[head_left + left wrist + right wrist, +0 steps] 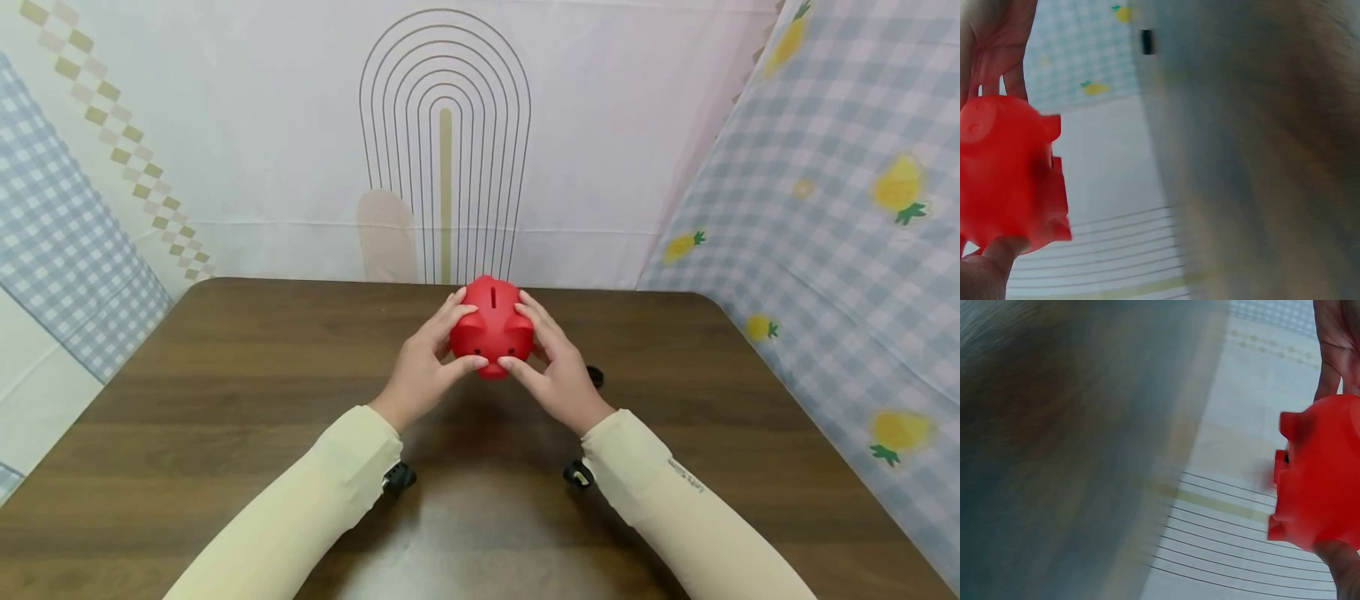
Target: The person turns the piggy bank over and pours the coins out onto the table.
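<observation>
Spread below with a brown wooden surface (247, 375), rounded at both far corners and slanting outward along the side edges, with broad room for moving to left and right and only a little toward the far edge; backed by a white printed cloth (615, 125) just past that edge; flanked on the right by a blue checked cloth (810, 242) with yellow pineapples; crossed from the near side by pale sleeves (307, 508); grasping, in a two-sided grip of left hand (425, 364) and right hand (558, 367), a red piggy bank (492, 329), thumbs beside the snout, fingers along the sides; held near the middle of the far edge, slot up, feet raised off the surface; fitted near the wrists with black devices (401, 477); neighboured, just right of the right hand, by a small black thing (595, 377), partly hidden.
</observation>
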`<control>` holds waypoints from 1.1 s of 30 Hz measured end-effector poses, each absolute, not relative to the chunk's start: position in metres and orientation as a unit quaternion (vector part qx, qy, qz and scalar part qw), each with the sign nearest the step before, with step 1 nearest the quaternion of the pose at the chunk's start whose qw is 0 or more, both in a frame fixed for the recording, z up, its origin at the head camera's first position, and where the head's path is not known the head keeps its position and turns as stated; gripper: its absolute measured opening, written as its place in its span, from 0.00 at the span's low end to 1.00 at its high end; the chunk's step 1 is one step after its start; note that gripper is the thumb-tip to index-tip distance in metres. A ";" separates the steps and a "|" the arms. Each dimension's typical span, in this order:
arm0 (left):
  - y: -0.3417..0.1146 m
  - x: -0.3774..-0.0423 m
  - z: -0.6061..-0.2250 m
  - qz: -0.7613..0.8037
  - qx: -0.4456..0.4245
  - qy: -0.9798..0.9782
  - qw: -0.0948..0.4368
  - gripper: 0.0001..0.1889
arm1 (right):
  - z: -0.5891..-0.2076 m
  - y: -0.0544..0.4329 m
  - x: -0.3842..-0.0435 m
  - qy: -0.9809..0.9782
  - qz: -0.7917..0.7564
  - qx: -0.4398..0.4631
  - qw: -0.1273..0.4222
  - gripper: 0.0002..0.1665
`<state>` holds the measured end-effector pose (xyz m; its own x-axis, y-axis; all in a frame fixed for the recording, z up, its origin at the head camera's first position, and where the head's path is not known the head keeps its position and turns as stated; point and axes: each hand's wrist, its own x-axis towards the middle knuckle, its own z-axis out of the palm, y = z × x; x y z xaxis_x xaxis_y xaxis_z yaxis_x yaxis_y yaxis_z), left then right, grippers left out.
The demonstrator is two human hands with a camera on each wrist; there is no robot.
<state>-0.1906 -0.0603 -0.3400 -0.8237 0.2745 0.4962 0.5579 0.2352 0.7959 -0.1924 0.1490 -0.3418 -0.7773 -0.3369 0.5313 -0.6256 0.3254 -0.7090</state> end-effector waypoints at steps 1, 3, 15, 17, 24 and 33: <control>-0.060 -0.192 -0.342 -0.560 -0.257 -0.779 0.115 0.33 | -0.343 0.148 -0.194 -0.805 0.502 0.289 0.128 0.42; -0.060 -0.195 -0.345 -0.565 -0.239 -0.784 0.096 0.33 | -0.343 0.147 -0.195 -0.811 0.508 0.271 0.102 0.41; -0.059 -0.202 -0.353 -0.557 -0.215 -0.798 0.080 0.33 | -0.319 0.140 -0.180 -0.826 0.508 0.237 0.059 0.38; -0.058 -0.202 -0.353 -0.557 -0.214 -0.799 0.077 0.33 | -0.321 0.140 -0.180 -0.826 0.509 0.236 0.059 0.38; -0.057 -0.197 -0.344 -0.563 -0.238 -0.786 0.099 0.32 | -0.332 0.147 -0.187 -0.812 0.510 0.265 0.106 0.40; -0.058 -0.192 -0.338 -0.553 -0.260 -0.781 0.126 0.33 | -0.341 0.149 -0.191 -0.794 0.499 0.307 0.166 0.40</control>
<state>-0.1920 -0.0576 -0.3377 -0.8329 0.2672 0.4846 0.5458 0.2527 0.7989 -0.1913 0.1488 -0.3413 -0.7565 -0.3207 0.5700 -0.6527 0.3148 -0.6892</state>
